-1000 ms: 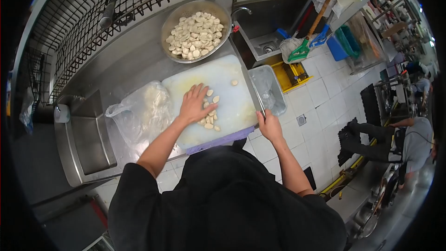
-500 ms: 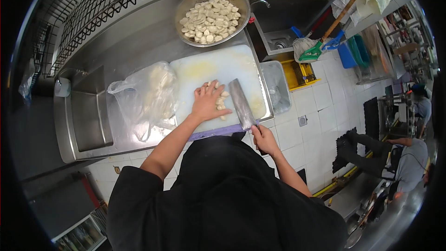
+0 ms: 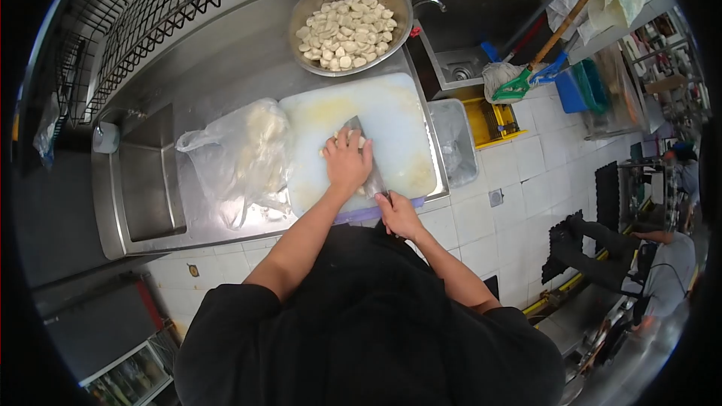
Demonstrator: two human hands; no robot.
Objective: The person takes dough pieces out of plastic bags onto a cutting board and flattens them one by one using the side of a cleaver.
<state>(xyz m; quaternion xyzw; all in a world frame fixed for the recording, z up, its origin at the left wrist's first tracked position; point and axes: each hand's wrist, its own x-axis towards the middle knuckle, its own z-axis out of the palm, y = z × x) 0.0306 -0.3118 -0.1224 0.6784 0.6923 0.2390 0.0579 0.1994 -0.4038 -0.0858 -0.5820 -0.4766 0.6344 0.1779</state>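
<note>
My right hand [image 3: 400,215] is closed around the handle of a cleaver [image 3: 374,179], whose broad blade slants over the white cutting board [image 3: 406,116]. My left hand [image 3: 348,165] lies over the blade with its fingers stretched out and slightly apart. Small pale pieces of food [image 3: 362,140] show between and beside those fingers; the rest are hidden under the hand. Left of the board lies a clear plastic bag [image 3: 226,150] with pale contents. Behind the board stands a metal bowl [image 3: 301,11] heaped with similar pale, rounded pieces.
A steel sink [image 3: 154,180] is set into the counter's left end, and another sink [image 3: 470,60] stands at the back right. Below the counter's right edge is a clear plastic tub [image 3: 453,143]. A mop [image 3: 504,79] leans nearby. Far right, a person [image 3: 665,271] in grey is at work.
The cleaver has moved left across the board, under my left hand, with my right hand following. My left hand has shifted slightly right and onto the blade.
</note>
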